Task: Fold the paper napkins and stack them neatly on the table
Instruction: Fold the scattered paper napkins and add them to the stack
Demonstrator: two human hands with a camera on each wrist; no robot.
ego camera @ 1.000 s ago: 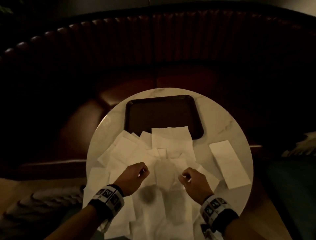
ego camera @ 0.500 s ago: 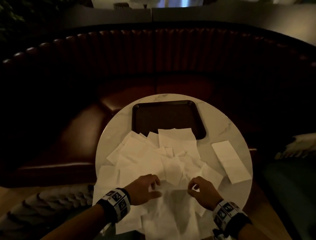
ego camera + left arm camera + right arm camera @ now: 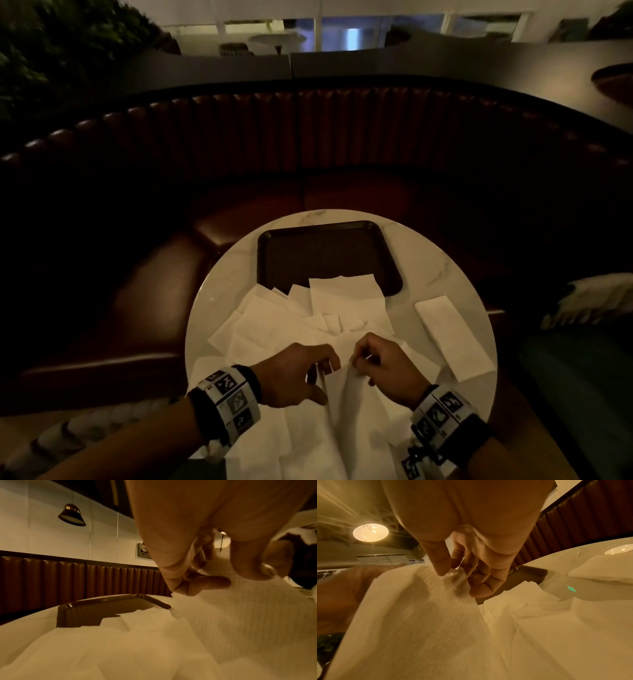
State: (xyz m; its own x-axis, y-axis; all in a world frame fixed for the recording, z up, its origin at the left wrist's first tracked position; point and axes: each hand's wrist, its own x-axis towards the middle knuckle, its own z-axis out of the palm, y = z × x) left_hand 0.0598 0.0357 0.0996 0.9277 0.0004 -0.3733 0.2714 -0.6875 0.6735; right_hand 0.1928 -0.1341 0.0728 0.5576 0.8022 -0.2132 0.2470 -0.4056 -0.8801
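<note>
Dim booth seating in ribbed brown leather [image 3: 308, 137] curves behind a round marble table [image 3: 239, 274], and the low light makes fine detail hard to read. On the table's far half sits a dark tray [image 3: 325, 253], its near edge covered by the loose napkins [image 3: 274, 322] that sprawl over the middle and the near-left of the surface. Near the right edge, well apart from the heap, lies the folded stack [image 3: 452, 335], narrow and tidy.

At the near edge both hands work one raised napkin [image 3: 352, 397]. The left hand [image 3: 298, 373] has its fingers curled, thumb and forefinger pinching one upper corner; the right hand [image 3: 387, 370] pinches the other corner between thumb and fingertips, as the right wrist view shows clearly. The sheet hangs between them in a soft ridge, its lower part resting on the pile beneath.

My reading is that the fold is just being set up, with most of the napkins not yet done. The thin, limp paper is the main risk: uneven corners would give a crooked crease, and a hard pull could tear it. Dragging the sheet could also catch neighbouring napkins and push those at the near edge off the table. Two plies or sheets may be clinging together; I cannot tell.
</note>
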